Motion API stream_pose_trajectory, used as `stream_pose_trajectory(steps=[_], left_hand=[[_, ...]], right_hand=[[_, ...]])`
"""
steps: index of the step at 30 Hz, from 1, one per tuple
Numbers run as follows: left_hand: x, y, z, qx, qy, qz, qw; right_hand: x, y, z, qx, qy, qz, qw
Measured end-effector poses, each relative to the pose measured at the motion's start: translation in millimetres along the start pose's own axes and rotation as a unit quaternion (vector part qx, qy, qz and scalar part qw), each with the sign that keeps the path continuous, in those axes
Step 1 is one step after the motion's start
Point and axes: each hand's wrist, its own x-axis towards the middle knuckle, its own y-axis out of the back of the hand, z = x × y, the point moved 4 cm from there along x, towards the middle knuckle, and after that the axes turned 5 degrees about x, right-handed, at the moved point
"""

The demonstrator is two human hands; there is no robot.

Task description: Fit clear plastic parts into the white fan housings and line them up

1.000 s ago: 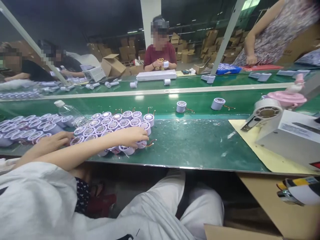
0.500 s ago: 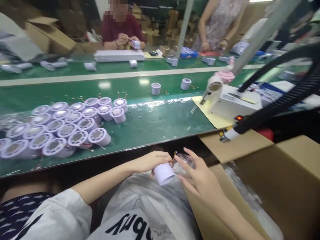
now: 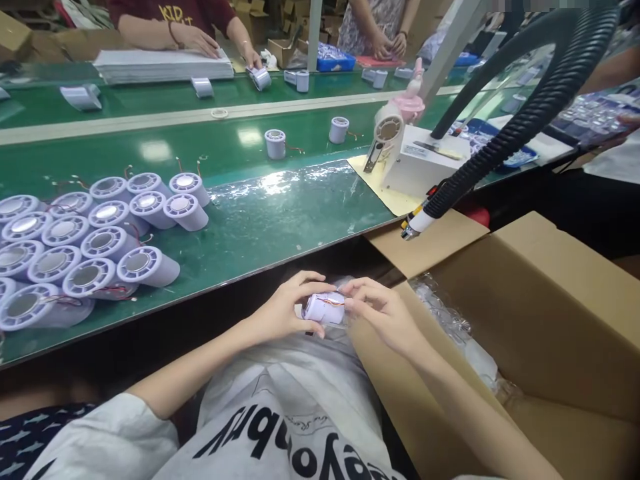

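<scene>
A lilac cylindrical motor housing (image 3: 325,310) with thin red and yellow wires lies on its side between my hands, above my lap. My left hand (image 3: 293,308) wraps around its left end, fingers over the top and thumb below. At the other end, my right hand (image 3: 377,310) pinches near the wires with bent fingers; whether the wires or the rim are in the pinch I cannot tell. Clear plastic shows behind and under the housing. On the green bench (image 3: 265,233) to the left stand several like housings (image 3: 103,243) in rows, wires trailing.
An open cardboard box (image 3: 565,320) with clear plastic (image 3: 450,313) inside stands at my right. A black flexible hose (image 3: 505,140) with a metal tip hangs over it. A white machine (image 3: 425,160) sits on the bench. Across the belt, a person's hand (image 3: 253,57) touches a lilac part.
The housing has turned so its wires lie along its side facing me. My right hand has closed in from spread fingers to its end. The view has shifted right.
</scene>
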Motion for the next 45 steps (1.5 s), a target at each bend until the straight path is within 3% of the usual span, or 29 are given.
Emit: stream_pose_trajectory(steps=[3,5,9,12,18,25,35,45], left_hand=[[-1.6,-4.1,1.5,-0.115,0.042,-0.05,0.991],[-3.5,-4.1,2.3,-0.181,0.089,-0.043,0.979],[-7.7,-4.6,3.9,-0.246,0.147,-0.032,0.957],[-9.1,-5.6,5.2,-0.237,0.146,-0.066,0.958],[-8.3,0.9,15.9,-0.178,0.027,-0.068,0.981],[-10.8,4.0,24.5,-0.11,-0.011,-0.068,0.992],[-10.6,5.7,22.6,-0.074,-0.015,-0.072,0.994],[-12.9,3.8,17.8,-0.162,0.024,-0.079,0.983]], right_hand=[[1.5,5.7,4.6,0.094,-0.034,0.007,0.995],[-0.5,6.4,4.1,0.111,-0.01,-0.016,0.994],[-11.6,3.4,-2.2,-0.08,0.123,-0.067,0.987],[-18.3,4.3,-2.6,-0.151,0.157,-0.072,0.973],[-21.2,7.5,-1.1,-0.038,0.081,-0.114,0.989],[-22.6,5.2,-2.3,0.044,0.01,-0.132,0.99],[-19.9,1.7,8.8,0.135,-0.08,-0.123,0.98],[-17.0,-8.2,25.3,0.242,-0.157,-0.104,0.952]])
